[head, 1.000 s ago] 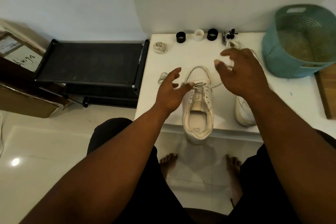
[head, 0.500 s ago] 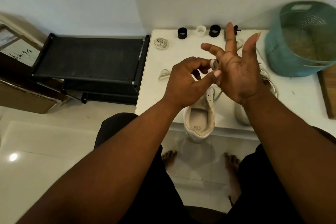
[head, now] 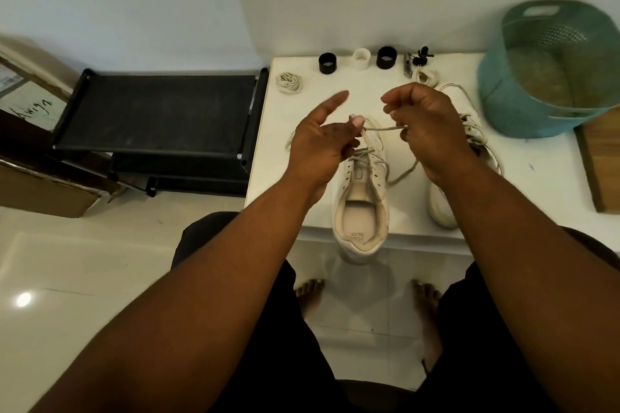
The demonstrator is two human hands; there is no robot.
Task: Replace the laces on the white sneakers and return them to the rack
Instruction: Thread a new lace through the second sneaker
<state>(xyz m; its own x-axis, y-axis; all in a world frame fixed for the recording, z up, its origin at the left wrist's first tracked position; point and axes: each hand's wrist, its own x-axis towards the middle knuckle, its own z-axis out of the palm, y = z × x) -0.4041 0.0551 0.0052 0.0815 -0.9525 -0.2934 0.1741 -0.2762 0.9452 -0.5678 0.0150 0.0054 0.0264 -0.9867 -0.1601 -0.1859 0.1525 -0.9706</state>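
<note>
The white table (head: 335, 211) carries everything the job needs, with the black shoe rack (head: 161, 111) just beside its left edge — both shelves in view bare of shoes, so the return step looks undone. A teal perforated basket (head: 543, 77) sits at the table's far right corner.

The near white sneaker (head: 360, 198) stands heel toward the person, overhanging the table edge; the second sneaker (head: 446, 198) lies just to its right, partly hidden by the right forearm. Both are light, with stiff soles and soft uppers, and should stay put while being laced.

The lace (head: 382, 128) is thin, limp and light — best taken near its tip. It is stretched between the hands above the near sneaker's eyelets. The left hand (head: 318, 147) pinches one end in a narrow grip, its forefinger pointing away; the right hand (head: 426, 131) has its fingers curled round the other end. A coiled lace (head: 288, 82) waits at the table's far left.

Small print on the near sneaker's insole is too blurred to read. Handwriting on the cardboard box (head: 30, 111) at far left cannot be made out.
</note>
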